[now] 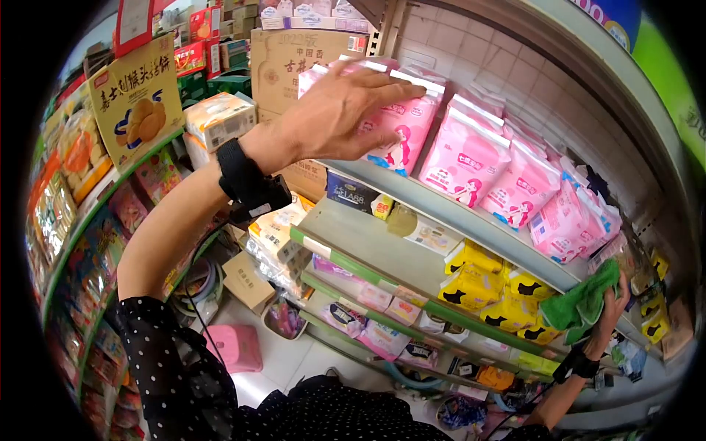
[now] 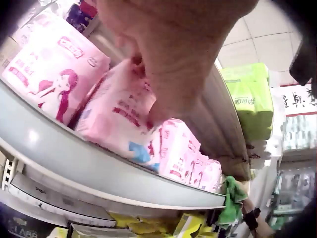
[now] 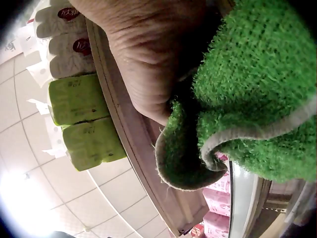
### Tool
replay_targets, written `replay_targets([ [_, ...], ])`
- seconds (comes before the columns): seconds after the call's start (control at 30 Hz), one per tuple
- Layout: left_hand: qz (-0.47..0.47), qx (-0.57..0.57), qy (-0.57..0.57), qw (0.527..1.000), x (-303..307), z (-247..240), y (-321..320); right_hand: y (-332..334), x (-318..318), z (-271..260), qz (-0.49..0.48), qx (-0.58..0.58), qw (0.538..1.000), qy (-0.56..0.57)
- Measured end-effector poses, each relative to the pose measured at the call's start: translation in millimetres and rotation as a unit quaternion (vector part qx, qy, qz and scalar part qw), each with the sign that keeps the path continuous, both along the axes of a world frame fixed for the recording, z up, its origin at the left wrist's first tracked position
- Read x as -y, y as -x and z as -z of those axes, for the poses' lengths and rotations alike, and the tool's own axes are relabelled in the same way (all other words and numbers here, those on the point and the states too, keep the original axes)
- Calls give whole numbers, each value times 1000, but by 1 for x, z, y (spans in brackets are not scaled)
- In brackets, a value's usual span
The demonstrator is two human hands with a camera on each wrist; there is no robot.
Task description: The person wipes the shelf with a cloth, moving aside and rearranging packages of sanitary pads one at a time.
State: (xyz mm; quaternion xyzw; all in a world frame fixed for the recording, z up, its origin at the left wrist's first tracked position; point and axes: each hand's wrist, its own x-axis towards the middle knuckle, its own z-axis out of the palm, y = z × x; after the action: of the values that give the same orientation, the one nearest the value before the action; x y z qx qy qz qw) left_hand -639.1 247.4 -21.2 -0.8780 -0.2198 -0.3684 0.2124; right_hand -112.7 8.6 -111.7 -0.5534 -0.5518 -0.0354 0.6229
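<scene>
Head view shows pink packs [image 1: 467, 158] shelved, purple items [image 1: 286, 316] in a bin [image 1: 278, 334].

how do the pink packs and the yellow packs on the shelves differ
The pink packs show a figure with long pink hair, while the yellow packs carry a black shape. The pink packs line the upper shelf in a row; the yellow packs sit lower, bunched together. The left hand is at the pink packs, not the yellow packs. Both kinds have soft, shiny wrapping.

Shop interior: metal shelving [image 1: 382, 246] stocked with rows of pink packets [image 1: 465, 156] and yellow packs [image 1: 474, 283], plus a rack of packaged snacks [image 1: 81, 158] opposite, cartons [image 1: 276, 70] stacked between.
</scene>
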Motion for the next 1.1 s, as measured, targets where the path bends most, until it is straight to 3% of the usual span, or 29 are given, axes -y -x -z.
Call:
replay_targets([
  [0.07,24,-54,116,991,0,-2,-4,5,0,0,20,2,1000,-16],
  [0.1,26,-82,116,990,4,-10,-2,8,-1,-2,10,7,1000,-4],
  [0.2,-9,-124,-37,992,-2,-8,-3,10,-2,-6,6,22,1000,14],
  [0.33,-31,-96,-83,991,1,5,-13,23,0,-17,16,55,998,23],
  [0.4,-26,-100,-62,993,7,3,-18,29,1,-19,7,36,999,22],
  [0.47,53,-107,26,992,18,-4,-22,30,-1,-19,-17,24,999,24],
  [0.57,-12,-199,16,980,20,-21,-14,27,-1,-19,-17,15,999,29],
  [0.67,1,-181,4,983,7,-13,-10,27,1,-17,2,22,999,32],
  [0.8,24,-128,76,989,13,-4,-4,23,0,-16,1,29,999,38],
  [0.87,-8,-154,-6,988,11,-9,0,5,-3,-7,-18,35,999,29],
  [0.93,-35,-38,-67,996,10,-15,5,4,-1,-7,-13,35,999,14],
  [1.0,29,205,48,977,-21,-8,18,9,-3,-3,2,0,1000,8],
  [1.03,38,288,61,955,-25,-1,18,14,-4,-2,3,-18,1000,-1],
  [1.1,4,385,221,896,-36,17,22,-3,0,-3,0,13,999,32],
])
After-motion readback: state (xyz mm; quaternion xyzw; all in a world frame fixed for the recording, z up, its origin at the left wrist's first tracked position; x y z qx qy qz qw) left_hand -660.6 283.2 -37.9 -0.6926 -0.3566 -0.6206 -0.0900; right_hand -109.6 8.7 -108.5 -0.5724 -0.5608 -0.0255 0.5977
